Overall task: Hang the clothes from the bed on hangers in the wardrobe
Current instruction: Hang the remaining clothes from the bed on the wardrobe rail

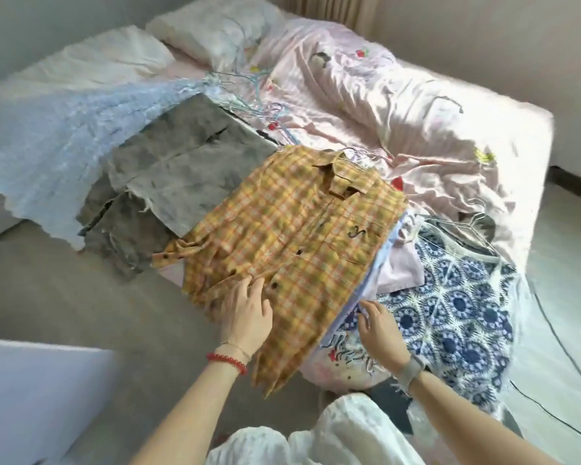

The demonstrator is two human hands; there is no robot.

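Lying flat on bed (450,135), yellow plaid shirt (282,229), collar toward 12 o'clock. Left hand (247,317) spread, resting on hem at 6 o'clock. Right hand (379,327) pinching lavender garment (376,280) at shirt's 4 o'clock edge.

Colours on the bed

Yellow-orange plaid shirt (292,236), grey jeans (168,176), pale blue skirt (57,129), blue-white medallion-print dress (456,317), pink sheet (416,105), red bracelet (227,361).

Count: 1 bed (530,135), 2 pillows (211,31), 1 yellow plaid shirt (292,236), 1 grey garment (181,169), 1 light-blue garment (57,135), 1 blue patterned garment (456,313), tangle of wire hangers (248,85), number unreadable.
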